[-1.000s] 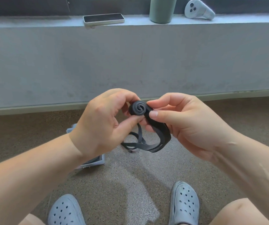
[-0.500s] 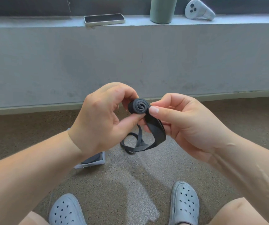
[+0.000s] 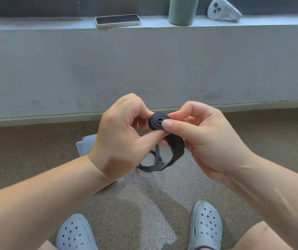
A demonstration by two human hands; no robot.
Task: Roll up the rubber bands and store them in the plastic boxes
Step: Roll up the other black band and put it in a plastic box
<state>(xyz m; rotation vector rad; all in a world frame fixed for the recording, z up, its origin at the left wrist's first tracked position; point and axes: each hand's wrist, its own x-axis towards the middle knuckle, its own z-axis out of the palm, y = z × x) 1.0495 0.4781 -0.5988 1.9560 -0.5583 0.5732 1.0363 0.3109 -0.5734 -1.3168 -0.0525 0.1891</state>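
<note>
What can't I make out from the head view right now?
- the plastic box: head view, mostly hidden behind the left hand and its forearm, so its contents cannot be seen.
- the rubber band: head view, its unrolled loop runs partly behind the left hand and the right hand, so how much is left to roll is unclear.
- the green cup: head view, top cut off by the upper edge.

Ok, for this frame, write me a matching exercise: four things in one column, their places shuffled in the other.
Things:
1. rubber band
2. phone
3. plastic box
4. controller

Places:
A. on the floor, partly hidden behind the left hand
B. lying flat on the ledge, left of the tumbler
C. on the ledge, right of the tumbler
D. partly rolled, pinched between the left hand and right hand

Pairs: 1-D, 2-B, 3-A, 4-C
</note>
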